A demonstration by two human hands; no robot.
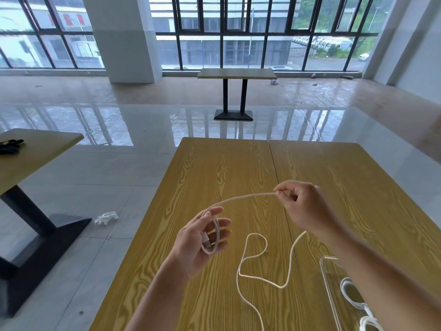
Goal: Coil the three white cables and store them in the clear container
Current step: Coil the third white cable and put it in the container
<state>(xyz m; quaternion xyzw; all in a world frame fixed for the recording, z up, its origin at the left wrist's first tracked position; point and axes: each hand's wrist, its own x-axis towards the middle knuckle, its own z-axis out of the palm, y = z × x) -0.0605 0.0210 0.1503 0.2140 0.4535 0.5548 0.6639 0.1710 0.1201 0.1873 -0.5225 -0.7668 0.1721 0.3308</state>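
Raised left hand (202,237) loops cable (241,199), seemingly; right hand (303,206) pinches.

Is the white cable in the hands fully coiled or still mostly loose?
Mostly loose: the left hand holds one small loop, while the white cable trails across the table.

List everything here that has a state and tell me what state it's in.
Left hand: holds a small coil of cable.
Right hand: pinches the cable.
Cable: partly coiled, the rest loose on the table.
Clear container: open, coiled white cable inside.
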